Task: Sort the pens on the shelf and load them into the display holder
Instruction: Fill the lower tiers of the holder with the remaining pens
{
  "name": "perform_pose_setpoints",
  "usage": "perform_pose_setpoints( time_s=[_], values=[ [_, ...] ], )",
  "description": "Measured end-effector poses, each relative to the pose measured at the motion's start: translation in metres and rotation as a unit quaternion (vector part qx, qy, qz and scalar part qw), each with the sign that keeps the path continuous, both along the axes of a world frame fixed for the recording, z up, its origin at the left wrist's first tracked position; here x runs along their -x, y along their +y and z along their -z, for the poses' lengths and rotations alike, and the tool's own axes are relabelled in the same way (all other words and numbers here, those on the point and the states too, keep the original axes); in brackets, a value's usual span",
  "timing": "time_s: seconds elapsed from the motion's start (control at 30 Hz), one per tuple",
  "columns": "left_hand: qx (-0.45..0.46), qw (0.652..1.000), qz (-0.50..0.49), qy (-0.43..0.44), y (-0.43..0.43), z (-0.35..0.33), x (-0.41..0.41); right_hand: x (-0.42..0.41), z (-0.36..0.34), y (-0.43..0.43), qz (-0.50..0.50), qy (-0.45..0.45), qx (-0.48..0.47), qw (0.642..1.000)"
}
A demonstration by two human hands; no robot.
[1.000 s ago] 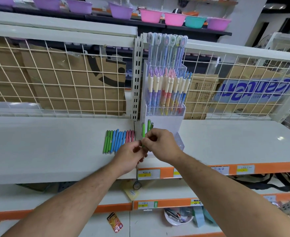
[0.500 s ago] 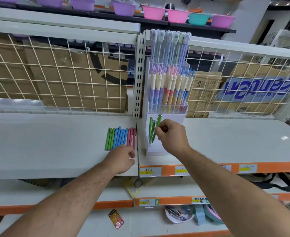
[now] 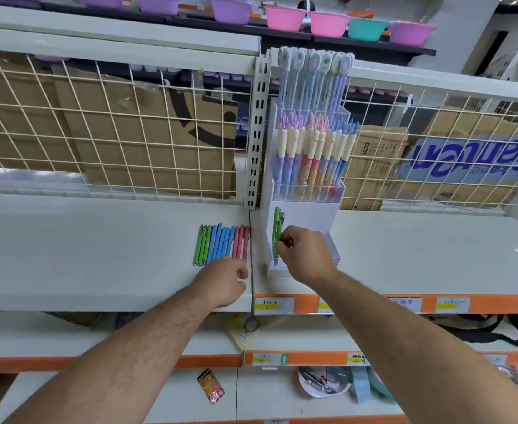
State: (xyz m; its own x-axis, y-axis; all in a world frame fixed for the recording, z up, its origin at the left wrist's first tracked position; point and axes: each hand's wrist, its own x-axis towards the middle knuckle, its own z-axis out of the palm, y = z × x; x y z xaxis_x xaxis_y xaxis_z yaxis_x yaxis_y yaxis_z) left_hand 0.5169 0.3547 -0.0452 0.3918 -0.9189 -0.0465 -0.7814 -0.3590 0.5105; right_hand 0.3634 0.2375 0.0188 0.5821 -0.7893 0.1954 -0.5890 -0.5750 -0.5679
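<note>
Pinching a green pen (image 3: 277, 232) at the holder (image 3: 308, 215) edge, our right hand (image 3: 305, 255); left hand (image 3: 224, 283) curled beside loose pens (image 3: 221, 243), grip unclear.

The pens (image 3: 221, 244) lie in a row on the shelf (image 3: 98, 255), just left of the display holder (image 3: 303, 215).

body: 1 person | 2 forearms (image 3: 147, 341): bare, hairy, uncovered from frame edge to wrist | left hand (image 3: 224, 283): bare | right hand (image 3: 308, 255): bare, small shiny glint at 1 of the fingers (image 3: 285, 244), too small to identify
</note>
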Motion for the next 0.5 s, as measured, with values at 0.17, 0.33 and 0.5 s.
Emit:
perform_pose_setpoints(
  time_s=[0.17,0.33,0.5],
  values=[
    [0.006,1.000,0.002,0.004,0.0003,0.0013,-0.0004,-0.0001,0.0020,-0.0011,0.011,-0.020,-0.044,0.999],
    [0.008,1.000,0.002,0.006,0.0000,0.0012,-0.0008,0.0008,0.0022,-0.0012,0.017,-0.036,-0.065,0.997],
    [0.005,1.000,-0.001,0.008,-0.0008,0.0008,-0.0007,0.0019,0.0054,-0.0002,0.016,-0.029,-0.040,0.999]
  ],
)
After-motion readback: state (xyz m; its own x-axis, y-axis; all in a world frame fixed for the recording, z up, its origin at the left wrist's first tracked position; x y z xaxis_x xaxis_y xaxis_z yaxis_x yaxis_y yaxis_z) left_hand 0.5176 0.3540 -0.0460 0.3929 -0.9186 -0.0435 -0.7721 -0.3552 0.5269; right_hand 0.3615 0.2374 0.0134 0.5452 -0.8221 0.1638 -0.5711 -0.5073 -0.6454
